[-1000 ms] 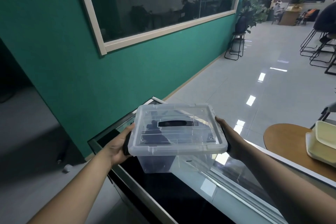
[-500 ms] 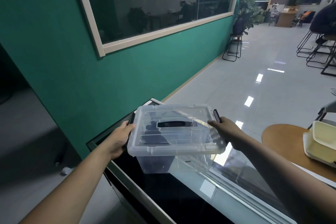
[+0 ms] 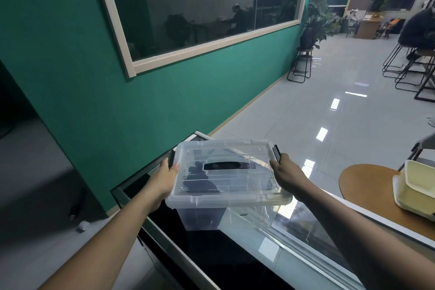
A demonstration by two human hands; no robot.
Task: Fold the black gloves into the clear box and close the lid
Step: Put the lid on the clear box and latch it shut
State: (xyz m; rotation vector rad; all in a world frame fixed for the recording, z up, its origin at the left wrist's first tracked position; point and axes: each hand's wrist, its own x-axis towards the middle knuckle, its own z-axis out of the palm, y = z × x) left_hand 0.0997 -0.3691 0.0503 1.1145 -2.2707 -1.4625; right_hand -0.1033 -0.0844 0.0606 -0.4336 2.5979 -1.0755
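The clear box [image 3: 247,215] stands on a glossy black glass tabletop [image 3: 211,261] with its clear lid [image 3: 226,198] lying on top. A black handle [image 3: 226,166] sits in the middle of the lid. Through the lid the black gloves [image 3: 200,183] show as a dark shape inside. My left hand [image 3: 163,178] pinches the black left latch [image 3: 171,162], which sticks up beside the lid. My right hand [image 3: 286,169] holds the black right latch [image 3: 276,153], also raised.
A green wall with a window runs along the left. A round wooden table [image 3: 362,183] at the right carries stacked cream trays [image 3: 416,190]. Beyond lie a shiny tiled floor, a potted plant on a stool [image 3: 306,54], bar stools and a seated person [image 3: 416,28].
My hands were pressed flat against the box's sides over the latches. Both latches have since swung up and outward, and my fingers now grip them at the lid's edges.
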